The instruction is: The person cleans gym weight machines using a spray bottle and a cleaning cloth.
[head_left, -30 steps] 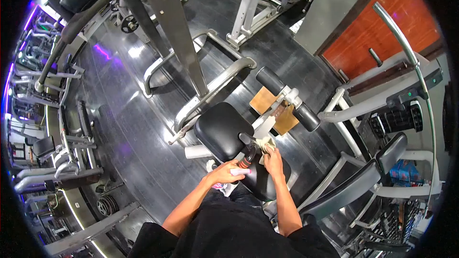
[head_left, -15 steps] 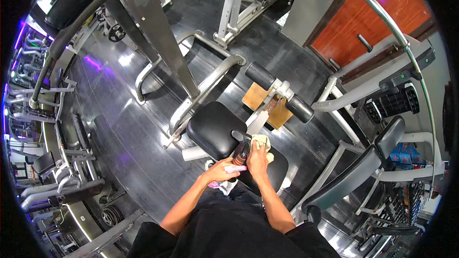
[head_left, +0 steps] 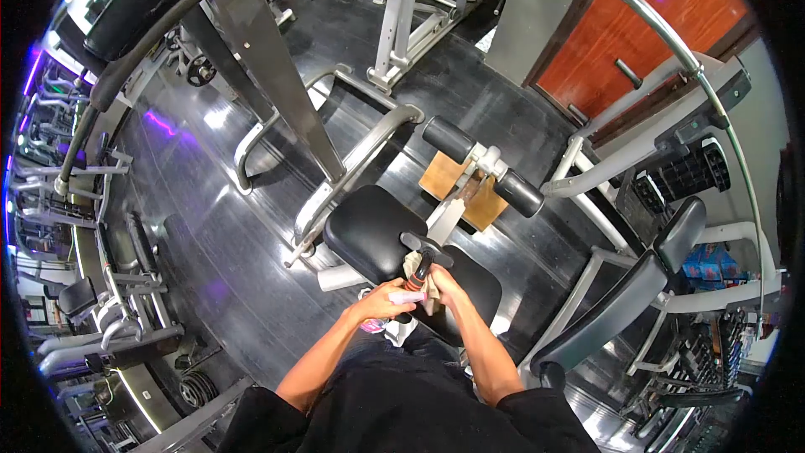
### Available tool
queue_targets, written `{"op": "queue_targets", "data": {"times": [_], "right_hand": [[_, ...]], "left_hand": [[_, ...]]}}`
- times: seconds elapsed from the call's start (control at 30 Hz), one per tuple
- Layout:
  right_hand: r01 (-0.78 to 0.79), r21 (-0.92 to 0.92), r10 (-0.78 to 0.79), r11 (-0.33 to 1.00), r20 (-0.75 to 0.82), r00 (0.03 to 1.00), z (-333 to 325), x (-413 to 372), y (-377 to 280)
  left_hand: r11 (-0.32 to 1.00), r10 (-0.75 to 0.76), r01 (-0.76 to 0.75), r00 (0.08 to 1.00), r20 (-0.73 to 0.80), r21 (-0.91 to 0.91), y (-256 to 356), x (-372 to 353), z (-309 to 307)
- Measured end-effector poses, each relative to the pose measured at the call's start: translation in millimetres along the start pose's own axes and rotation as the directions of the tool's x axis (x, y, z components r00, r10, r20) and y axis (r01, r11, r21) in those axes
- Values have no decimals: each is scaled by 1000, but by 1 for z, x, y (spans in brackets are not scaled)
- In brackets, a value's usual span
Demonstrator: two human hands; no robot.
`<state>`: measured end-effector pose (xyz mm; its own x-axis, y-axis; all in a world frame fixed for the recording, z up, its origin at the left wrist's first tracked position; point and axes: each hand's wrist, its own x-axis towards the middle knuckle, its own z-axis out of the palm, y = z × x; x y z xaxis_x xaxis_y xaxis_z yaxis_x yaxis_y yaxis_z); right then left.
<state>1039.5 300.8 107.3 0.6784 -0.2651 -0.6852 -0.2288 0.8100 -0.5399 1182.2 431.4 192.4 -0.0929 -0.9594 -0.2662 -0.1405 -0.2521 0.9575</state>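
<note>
Beneath my hands is a gym machine with two black pads, a left pad (head_left: pixel 374 231) and a right pad (head_left: pixel 478 289). Between them rises a dark handle (head_left: pixel 424 271) with an orange-red band. My right hand (head_left: pixel 447 284) is closed on a pale yellow cloth (head_left: pixel 412 264), which wraps around the handle. Just left of it, my left hand (head_left: pixel 379 302) grips a spray bottle (head_left: pixel 408 296) with a pink trigger head pointing right. Most of the bottle's body is hidden by the hand.
Ahead, padded rollers (head_left: pixel 485 167) stand over a wooden plate (head_left: pixel 444 174). A tall grey upright (head_left: pixel 272 67) with tube legs is at the front left. On the right is a bench with a dark backrest (head_left: pixel 599 319). A red-brown door (head_left: pixel 646 21) is at the far right.
My right hand has drawn the cloth left and down, from the handle's right side to around it. My left hand with the spray bottle stays nearly in place. The view has shifted slightly.
</note>
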Motion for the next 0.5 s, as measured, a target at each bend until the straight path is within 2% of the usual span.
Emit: {"op": "queue_targets", "data": {"times": [0.07, 0.1, 0.23, 0.3, 0.33, 0.4, 0.47, 0.5], "right_hand": [[-247, 347, 257, 905, 19, 966, 1, 4, -6], [-248, 347, 256, 904, 23, 966, 0, 6, -1], [-200, 507, 144, 838, 148, 979, -13, 10, 26], [-191, 518, 148, 834, 122, 981, -10, 7, 27], [-174, 533, 148, 828, 92, 985, -7, 6, 26], [-158, 551, 142, 819, 73, 987, -2, 1, 25], [-135, 625, 117, 769, 70, 991, 3, -5, 19], [-149, 638, 161, 755, 40, 986, 8, -10, 12]], "left_hand": [[976, -172, 174, 985, 32, -131, 10, 0, 0], [989, -104, 106, 994, 23, -103, 11, 0, 0], [993, -31, 28, 999, -20, -113, 6, 0, 3], [964, -240, 242, 970, 27, -108, 8, -2, 2], [963, -244, 244, 970, 19, -110, 6, -3, 3], [995, -97, 97, 995, -30, -23, 5, -2, 5], [997, -74, 74, 996, -51, 6, 4, -2, 6], [998, -9, 11, 999, -50, 56, 4, -1, 6]]}}
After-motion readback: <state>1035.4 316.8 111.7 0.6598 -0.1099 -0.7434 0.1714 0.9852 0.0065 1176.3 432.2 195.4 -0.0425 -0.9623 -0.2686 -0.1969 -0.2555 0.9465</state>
